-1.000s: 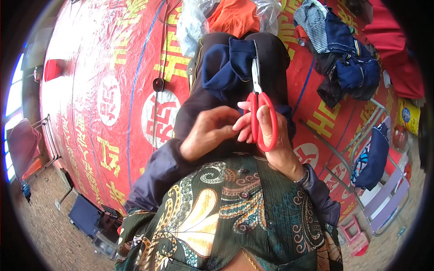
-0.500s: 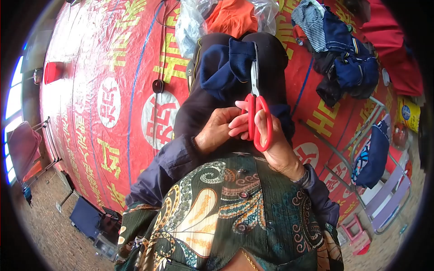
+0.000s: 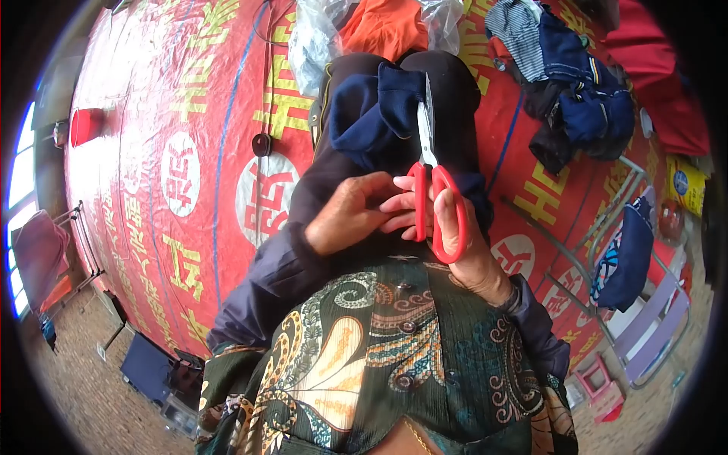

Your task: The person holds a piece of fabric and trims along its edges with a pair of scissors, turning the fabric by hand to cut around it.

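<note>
Scissors [image 3: 428, 158], one red-handled pair, are pointing toward the far edge of a seated person's dark-trousered lap [image 3: 453, 91], with their blades lying close along the right edge of one navy cloth [image 3: 353, 114]. Just past the lap's far edge, one clear plastic bag [image 3: 309, 49] is sitting on a red printed sheet [image 3: 235, 121], and one orange cloth [image 3: 387, 30] is lying in or on it. One red bucket [image 3: 86, 127] is standing near the sheet's left edge; what it is holding cannot be told. One heap of clothes [image 3: 595, 117], its pieces overlapping too much to count, is lying toward the right edge. Two bare hands are meeting over the near part of the lap: the right hand [image 3: 474, 246] is clamping the scissors by both loops, keeping the handles slightly parted, while the left hand [image 3: 350, 214] is curling just beside its fingers, and whether it is pinching anything cannot be told.
</note>
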Tool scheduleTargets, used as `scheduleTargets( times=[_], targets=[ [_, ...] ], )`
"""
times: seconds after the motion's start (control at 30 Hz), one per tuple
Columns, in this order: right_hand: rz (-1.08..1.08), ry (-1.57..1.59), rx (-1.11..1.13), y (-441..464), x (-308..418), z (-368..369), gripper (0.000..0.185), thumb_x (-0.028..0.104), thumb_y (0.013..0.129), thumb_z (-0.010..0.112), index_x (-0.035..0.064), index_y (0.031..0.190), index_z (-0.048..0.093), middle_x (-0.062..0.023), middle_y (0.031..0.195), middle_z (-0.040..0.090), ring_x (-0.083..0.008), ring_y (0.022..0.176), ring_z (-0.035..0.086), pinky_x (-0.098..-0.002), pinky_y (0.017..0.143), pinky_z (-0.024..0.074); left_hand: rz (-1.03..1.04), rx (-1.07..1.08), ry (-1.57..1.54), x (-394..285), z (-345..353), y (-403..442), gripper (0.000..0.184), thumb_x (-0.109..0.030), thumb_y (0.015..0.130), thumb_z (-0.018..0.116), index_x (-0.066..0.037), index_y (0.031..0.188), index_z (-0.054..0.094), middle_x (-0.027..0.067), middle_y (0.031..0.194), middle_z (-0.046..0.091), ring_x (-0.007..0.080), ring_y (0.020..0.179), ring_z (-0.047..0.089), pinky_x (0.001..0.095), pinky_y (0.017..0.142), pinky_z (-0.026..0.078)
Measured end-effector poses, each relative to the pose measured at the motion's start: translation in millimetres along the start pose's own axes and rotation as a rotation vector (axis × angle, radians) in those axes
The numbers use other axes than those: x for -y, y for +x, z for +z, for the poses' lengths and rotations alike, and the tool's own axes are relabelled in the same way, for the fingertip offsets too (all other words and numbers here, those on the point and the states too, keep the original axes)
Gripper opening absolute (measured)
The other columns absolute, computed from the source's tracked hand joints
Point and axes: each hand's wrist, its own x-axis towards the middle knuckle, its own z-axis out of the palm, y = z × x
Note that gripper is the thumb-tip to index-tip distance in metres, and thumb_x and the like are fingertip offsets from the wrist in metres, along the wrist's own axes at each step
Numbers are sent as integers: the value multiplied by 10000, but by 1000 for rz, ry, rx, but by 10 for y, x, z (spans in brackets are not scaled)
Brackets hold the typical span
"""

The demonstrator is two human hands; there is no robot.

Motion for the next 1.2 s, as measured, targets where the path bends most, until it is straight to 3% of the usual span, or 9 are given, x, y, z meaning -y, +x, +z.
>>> scheduleTargets(
  times=[0.1,0.17,0.23,0.3,0.37,0.67,0.93,1.0,1.2],
  targets=[
    [-1,-33,-22,-7,41,27,818,631,925,487,-53,1364,397,-156,1104,637,-210,938,673,-286,788,494,-9,-195,-85,-147,-163,-53,233,46,815,596,36,1048,602,57,873,653,94,815,605,248,720,500],
    [15,-161,-15,-24,52,37,817,664,956,329,-36,1372,397,-149,1121,646,-219,979,668,-291,801,489,69,-419,-181,-319,-243,0,234,9,836,632,46,1065,602,35,868,642,78,799,587,224,715,479],
    [15,-162,-16,-37,39,41,808,656,959,333,-36,1371,397,-147,1118,648,-218,987,667,-290,801,489,119,-594,-124,-492,-325,87,255,-118,867,686,53,1046,624,9,850,621,70,779,552,218,699,445],
    [15,-165,-13,-39,16,40,798,648,963,337,-36,1369,397,-145,1116,650,-218,994,666,-289,800,490,108,-550,-120,-596,-379,231,267,-164,870,687,52,1019,635,11,839,618,72,774,548,227,694,440],
    [-25,-83,-33,-25,-14,30,787,614,923,514,-49,1338,423,-132,1049,674,-189,910,686,-248,726,502,81,-455,-122,-626,-409,412,282,-251,867,692,23,928,663,21,812,617,95,752,556,251,694,432],
    [-31,-184,-41,-9,-37,-4,643,465,940,585,-38,1322,463,-120,1031,683,-182,894,691,-251,705,510,-96,-228,-563,-589,-493,695,135,-106,827,684,-52,951,680,16,881,689,117,807,641,256,766,477],
    [7,-198,-14,-20,38,1,675,470,918,611,-51,1322,464,-118,1040,681,-176,918,688,-254,718,511,-78,-208,-872,-468,-465,700,194,9,800,653,-30,990,660,43,943,688,156,890,652,305,884,496],
    [8,-192,-20,-17,37,0,689,477,913,615,-56,1322,462,-119,1041,680,-177,919,688,-256,724,512,-31,-209,-907,-385,-453,703,294,-13,837,600,-2,1131,610,93,1036,690,203,971,667,338,935,499],
    [23,-221,-23,-17,24,-12,790,549,876,640,-72,1327,451,-124,1036,668,-176,909,676,-258,756,515,-70,-232,-954,-404,-392,699,180,19,819,659,-35,991,665,38,962,690,151,912,651,303,883,492]
  ],
)
